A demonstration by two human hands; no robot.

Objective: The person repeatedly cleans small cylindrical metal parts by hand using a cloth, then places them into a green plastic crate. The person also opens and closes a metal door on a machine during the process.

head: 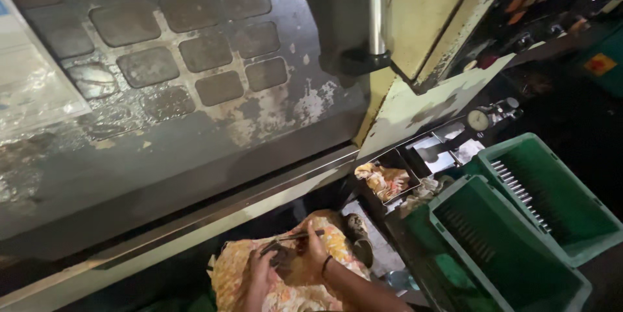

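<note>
At the bottom middle of the head view, my left hand (pixel 263 272) and my right hand (pixel 315 250) meet over a yellow patterned cloth (pixel 230 273). Between them is a small dark metal part (pixel 282 255). My left hand cups it from below. A thin dark rod-like tool (pixel 300 236) lies along the fingers of my right hand, which presses on the part. A dark band circles my right wrist (pixel 325 265).
A large worn machine door (pixel 182 91) with a keypad-like grid fills the upper left. Two green plastic crates (pixel 519 221) holding rows of metal pieces stand at right. A dial gauge (pixel 478 120), a crumpled rag (pixel 383 181) and a metal tray (pixel 448 146) sit behind them.
</note>
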